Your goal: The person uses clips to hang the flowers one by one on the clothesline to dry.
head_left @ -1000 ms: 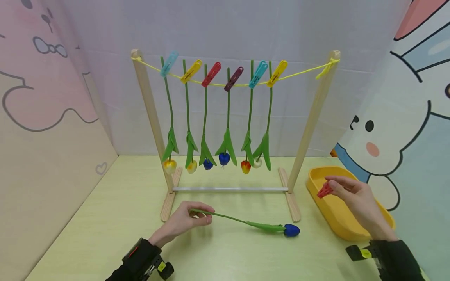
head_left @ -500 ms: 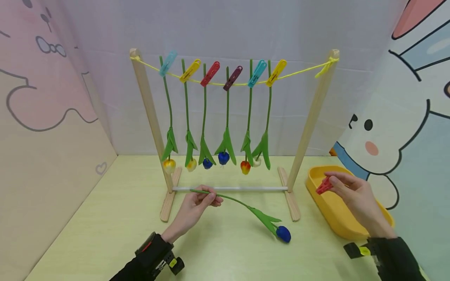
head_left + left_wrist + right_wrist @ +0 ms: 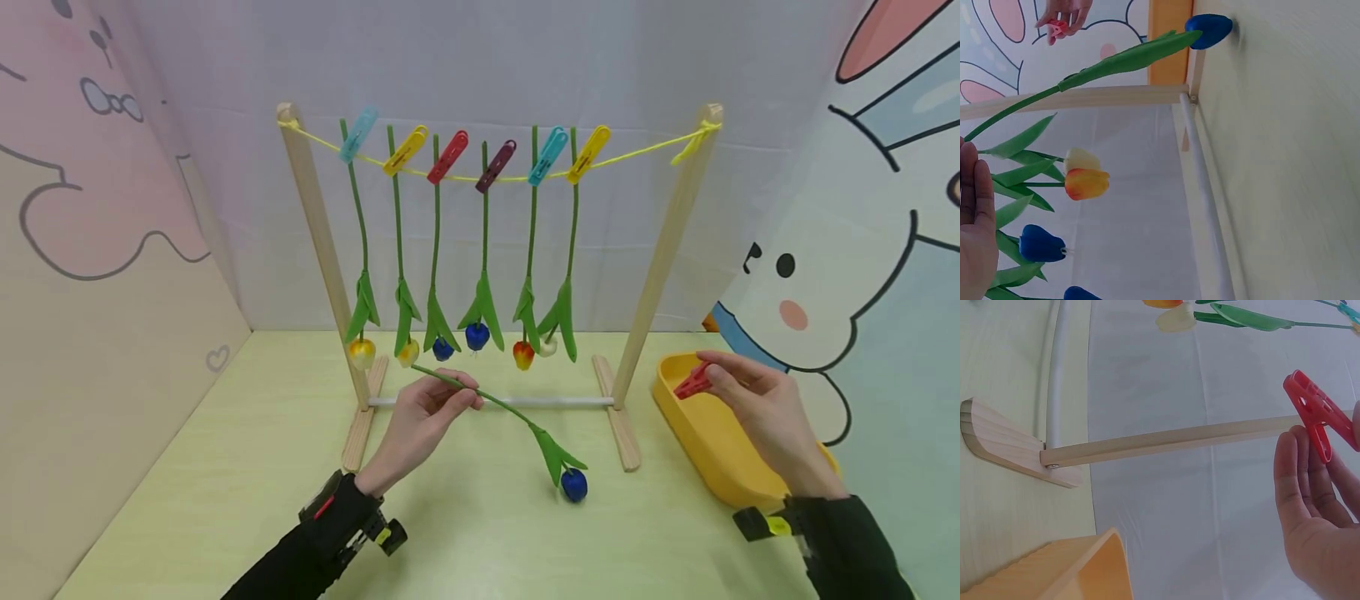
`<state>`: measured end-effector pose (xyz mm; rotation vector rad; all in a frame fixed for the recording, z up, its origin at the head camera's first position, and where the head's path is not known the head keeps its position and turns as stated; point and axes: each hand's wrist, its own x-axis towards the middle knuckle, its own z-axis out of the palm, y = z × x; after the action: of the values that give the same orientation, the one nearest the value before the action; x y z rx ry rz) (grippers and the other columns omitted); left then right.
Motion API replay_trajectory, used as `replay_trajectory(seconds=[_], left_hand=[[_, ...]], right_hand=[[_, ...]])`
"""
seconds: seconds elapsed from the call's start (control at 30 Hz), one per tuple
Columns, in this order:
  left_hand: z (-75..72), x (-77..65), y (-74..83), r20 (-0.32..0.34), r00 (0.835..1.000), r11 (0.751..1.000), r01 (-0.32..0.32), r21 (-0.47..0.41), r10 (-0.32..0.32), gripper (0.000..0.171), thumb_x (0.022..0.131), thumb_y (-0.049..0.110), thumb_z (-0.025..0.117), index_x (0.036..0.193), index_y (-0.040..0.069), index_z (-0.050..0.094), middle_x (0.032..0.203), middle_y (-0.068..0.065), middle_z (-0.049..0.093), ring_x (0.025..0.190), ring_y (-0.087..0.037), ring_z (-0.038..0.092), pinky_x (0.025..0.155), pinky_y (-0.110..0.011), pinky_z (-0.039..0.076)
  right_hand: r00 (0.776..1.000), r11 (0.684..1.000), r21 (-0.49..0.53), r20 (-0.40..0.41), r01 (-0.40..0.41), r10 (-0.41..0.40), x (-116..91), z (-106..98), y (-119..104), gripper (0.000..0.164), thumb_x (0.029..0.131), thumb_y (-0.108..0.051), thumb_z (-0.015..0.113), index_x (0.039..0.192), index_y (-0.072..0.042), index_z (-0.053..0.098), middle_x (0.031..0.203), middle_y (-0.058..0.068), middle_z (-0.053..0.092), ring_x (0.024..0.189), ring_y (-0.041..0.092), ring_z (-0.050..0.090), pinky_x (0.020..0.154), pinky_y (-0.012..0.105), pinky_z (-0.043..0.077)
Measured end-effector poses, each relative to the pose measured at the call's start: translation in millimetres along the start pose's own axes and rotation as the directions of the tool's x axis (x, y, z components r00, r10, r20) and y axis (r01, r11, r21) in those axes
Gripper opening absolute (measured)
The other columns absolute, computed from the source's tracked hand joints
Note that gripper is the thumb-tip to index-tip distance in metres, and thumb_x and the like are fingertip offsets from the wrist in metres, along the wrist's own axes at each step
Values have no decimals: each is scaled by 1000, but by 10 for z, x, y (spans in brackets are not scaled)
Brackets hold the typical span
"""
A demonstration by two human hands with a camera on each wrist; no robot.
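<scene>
My left hand [image 3: 426, 417] pinches the green stem of an artificial blue tulip [image 3: 555, 458] in front of the rack. The stem slants down to the right, and the blue bloom [image 3: 1209, 31] hangs low near the tabletop. At the right, my right hand [image 3: 765, 412] holds a red clothespin [image 3: 693, 381] between thumb and fingers, over the yellow tub. In the right wrist view the same red clothespin [image 3: 1316, 412] points away from the fingertips. Several tulips hang upside down from a yellow cord [image 3: 645, 156], each clipped by a coloured clothespin, such as the purple clothespin [image 3: 497, 166].
A wooden rack with a left post [image 3: 318, 242] and right post [image 3: 667, 250] carries the cord. A white bar [image 3: 555, 402] joins its feet, such as the right foot [image 3: 617, 414]. The yellow tub [image 3: 678, 425] stands right of the rack, beside a printed wall [image 3: 885, 333].
My left hand has risen and moved slightly right and away, lifting the blue tulip so its bloom end now droops. My right hand, with the red clothespin, has risen slightly.
</scene>
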<state>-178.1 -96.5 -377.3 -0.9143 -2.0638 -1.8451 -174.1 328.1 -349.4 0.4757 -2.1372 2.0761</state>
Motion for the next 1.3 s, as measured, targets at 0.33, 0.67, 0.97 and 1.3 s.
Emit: replay_trajectory(seconds=[0.33, 0.67, 0.97, 1.3], left_hand=[[101, 300, 182, 39, 995, 995, -96, -10, 96, 15, 100, 4, 58, 110, -6, 64, 98, -24, 68, 88, -13, 71, 88, -27, 60], [169, 493, 309, 139, 986, 990, -70, -126, 87, 19, 104, 12, 53, 114, -4, 58, 108, -30, 65, 92, -8, 74, 89, -38, 62], [271, 635, 330, 193, 978, 983, -48, -175, 82, 17, 106, 10, 49, 116, -3, 53, 111, -30, 67, 94, -23, 76, 92, -40, 61], [448, 888, 406, 180, 980, 993, -66, -95, 83, 22, 101, 1, 55, 123, -2, 60, 111, -26, 69, 96, -27, 74, 79, -22, 58]], right_hand=[[999, 999, -34, -44, 6, -8, 20, -17, -58, 31, 102, -8, 56, 132, -9, 65, 106, -11, 74, 97, 1, 68, 89, 6, 51], [994, 966, -259, -108, -3, -26, 131, -45, -211, 26, 104, -15, 55, 127, -18, 66, 102, -18, 72, 93, -4, 66, 85, 2, 49], [958, 918, -345, -137, 193, -253, 415, 45, -505, 25, 105, -9, 50, 118, -13, 71, 93, -19, 72, 90, -4, 65, 88, 1, 47], [888, 837, -474, -210, 273, -409, 760, 205, -868, 27, 103, -11, 55, 123, -10, 72, 92, -27, 68, 90, 0, 59, 88, 2, 47]])
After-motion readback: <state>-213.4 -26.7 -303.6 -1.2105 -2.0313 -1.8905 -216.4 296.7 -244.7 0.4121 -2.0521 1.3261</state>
